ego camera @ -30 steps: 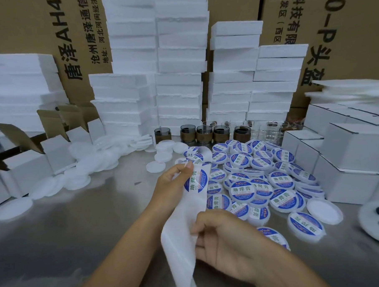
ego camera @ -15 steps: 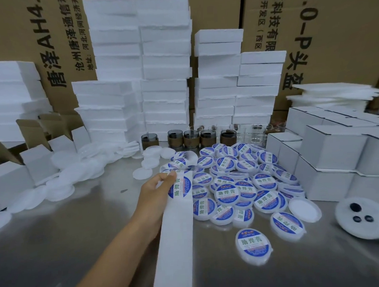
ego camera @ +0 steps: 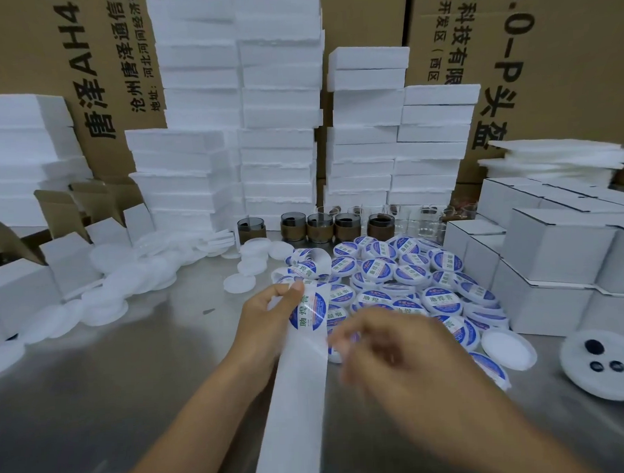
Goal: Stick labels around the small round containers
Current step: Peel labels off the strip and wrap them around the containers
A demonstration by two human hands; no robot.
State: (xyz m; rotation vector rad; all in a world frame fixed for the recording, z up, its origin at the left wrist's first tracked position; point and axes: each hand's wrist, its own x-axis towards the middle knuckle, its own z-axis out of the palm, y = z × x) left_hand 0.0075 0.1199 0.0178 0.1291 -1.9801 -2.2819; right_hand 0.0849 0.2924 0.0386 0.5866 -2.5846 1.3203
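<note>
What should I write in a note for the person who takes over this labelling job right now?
Left hand: pinches the label strip near its top, where one round blue label sits on the backing.
Right hand: blurred by motion, beside the label; whether it grips anything cannot be told.
Labelled containers: a big pile on the metal table, behind the hands.
One unlabelled white container lies at the pile's right edge.
Plain white lids lie on the left.
Done: many containers already carry labels.
Left: probably peel this label and stick it on a bare container.
</note>
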